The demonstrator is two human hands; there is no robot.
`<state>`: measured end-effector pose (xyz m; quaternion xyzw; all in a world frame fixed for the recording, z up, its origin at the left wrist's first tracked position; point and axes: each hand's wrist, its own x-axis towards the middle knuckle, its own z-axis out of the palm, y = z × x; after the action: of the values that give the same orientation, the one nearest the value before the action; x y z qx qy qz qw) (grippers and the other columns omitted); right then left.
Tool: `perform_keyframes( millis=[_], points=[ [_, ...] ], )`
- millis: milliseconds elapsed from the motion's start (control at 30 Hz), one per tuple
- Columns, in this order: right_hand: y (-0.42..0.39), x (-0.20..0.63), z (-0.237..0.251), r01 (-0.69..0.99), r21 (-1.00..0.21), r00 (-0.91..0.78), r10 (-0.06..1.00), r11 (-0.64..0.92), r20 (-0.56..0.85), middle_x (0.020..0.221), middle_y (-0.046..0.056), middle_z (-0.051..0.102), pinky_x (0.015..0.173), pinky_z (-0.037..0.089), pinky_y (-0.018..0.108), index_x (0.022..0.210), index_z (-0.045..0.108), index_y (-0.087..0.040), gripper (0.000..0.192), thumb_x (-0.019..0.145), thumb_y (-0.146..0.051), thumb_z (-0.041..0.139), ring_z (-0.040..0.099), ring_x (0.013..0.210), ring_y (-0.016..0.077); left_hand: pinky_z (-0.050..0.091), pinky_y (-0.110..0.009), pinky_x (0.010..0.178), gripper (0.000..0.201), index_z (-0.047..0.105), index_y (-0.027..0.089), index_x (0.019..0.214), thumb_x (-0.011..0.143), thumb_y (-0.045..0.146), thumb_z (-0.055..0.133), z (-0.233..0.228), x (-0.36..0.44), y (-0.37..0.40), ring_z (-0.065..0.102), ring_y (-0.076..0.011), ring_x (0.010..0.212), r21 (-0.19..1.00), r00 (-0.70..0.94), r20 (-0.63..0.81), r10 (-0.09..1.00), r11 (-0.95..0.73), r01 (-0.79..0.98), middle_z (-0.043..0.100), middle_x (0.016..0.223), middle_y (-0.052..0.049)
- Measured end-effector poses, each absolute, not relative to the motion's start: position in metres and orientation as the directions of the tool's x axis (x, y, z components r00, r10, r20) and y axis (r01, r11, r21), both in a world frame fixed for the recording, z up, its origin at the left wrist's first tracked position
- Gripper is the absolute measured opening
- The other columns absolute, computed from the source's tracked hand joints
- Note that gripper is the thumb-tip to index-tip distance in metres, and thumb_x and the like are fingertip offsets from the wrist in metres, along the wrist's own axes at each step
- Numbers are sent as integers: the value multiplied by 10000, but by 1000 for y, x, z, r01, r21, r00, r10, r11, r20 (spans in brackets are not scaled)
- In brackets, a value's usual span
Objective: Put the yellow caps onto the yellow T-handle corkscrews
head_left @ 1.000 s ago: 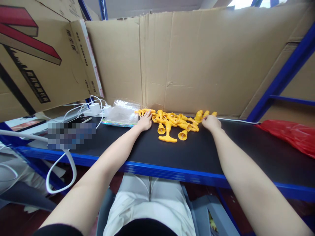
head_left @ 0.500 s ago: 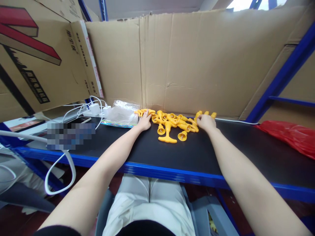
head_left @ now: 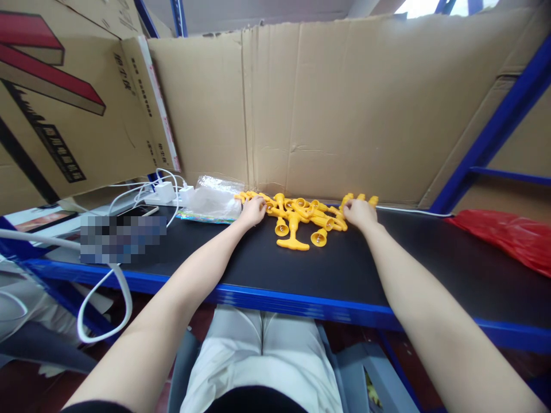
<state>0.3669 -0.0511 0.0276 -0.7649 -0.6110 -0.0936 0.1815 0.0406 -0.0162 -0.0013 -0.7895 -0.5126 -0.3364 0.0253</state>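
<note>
Both our hands rest on a black counter (head_left: 215, 258) walled by cardboard (head_left: 327, 109). Our left hand (head_left: 253, 211) lies loosely curled, fingers touching the left edge of the pile of yellow plastic pieces (head_left: 301, 217). Our right hand (head_left: 360, 213) cups the pile's right edge, gripping nothing that we can see.

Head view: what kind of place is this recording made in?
Probably a small workshop or packing station set into storage racking. A black work surface sits within a blue metal frame, walled by flattened cardboard, with a pile of identical yellow plastic parts between both hands.
</note>
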Motion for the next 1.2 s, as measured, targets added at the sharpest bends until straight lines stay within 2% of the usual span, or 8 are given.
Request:
perform_keyframes(
  millis=[133,333,533,667,867,1067,1133,1200],
  points=[
    [-50,368,27,969,-159,234,900,-187,368,1022,182,661,829,439,416,1037,689,-146,350,863,-261,407,606,976,300,443,-392,855,164,545,174,917,892,224,390,5,45,-21,609,-224,866,388,163,613,773,-475,790,646,851,-86],
    [-49,367,28,971,-152,227,898,-182,377,1025,173,665,808,438,395,1034,691,-156,341,858,-254,415,601,971,286,446,-351,770,99,467,201,882,905,204,371,16,49,-33,620,-206,783,560,53,593,804,-459,689,615,778,-51],
    [-52,362,33,975,-136,216,887,-175,409,993,145,679,782,438,387,1009,691,-168,330,852,-248,412,606,930,264,445,-334,761,97,414,209,811,898,203,371,23,46,-37,630,-198,801,632,-31,614,789,-468,617,630,773,-47],
    [-52,357,36,974,-174,214,849,-146,484,978,138,682,773,431,392,987,696,-180,328,845,-258,411,604,905,260,449,-311,733,97,395,214,798,894,216,377,32,47,-45,635,-171,711,695,-81,608,790,-481,535,635,658,-7],
    [-55,335,46,980,-196,93,757,47,647,956,115,683,750,434,373,930,685,-191,283,837,-274,431,607,853,255,452,-274,650,118,368,220,777,894,233,377,42,50,-52,623,-141,586,742,-148,625,767,-524,417,601,556,30],
    [-69,301,58,940,-169,-64,639,297,767,880,109,681,745,428,350,862,648,-174,221,836,-242,440,607,808,239,454,-242,574,108,361,222,798,901,246,383,46,53,-56,619,-127,545,708,-162,694,702,-623,334,604,575,32],
    [-73,290,59,897,-207,-90,620,390,779,844,100,677,729,428,336,836,639,-172,213,840,-256,443,602,774,224,454,-230,560,95,362,221,819,909,247,378,46,55,-58,620,-120,546,690,-147,714,684,-653,313,608,601,30],
    [-77,278,59,816,-299,-108,637,495,763,794,81,670,710,431,320,819,633,-173,231,854,-301,444,593,727,201,455,-225,572,83,374,218,835,914,245,379,45,57,-60,628,-117,577,647,-117,749,652,-684,337,610,629,25]
  ],
)
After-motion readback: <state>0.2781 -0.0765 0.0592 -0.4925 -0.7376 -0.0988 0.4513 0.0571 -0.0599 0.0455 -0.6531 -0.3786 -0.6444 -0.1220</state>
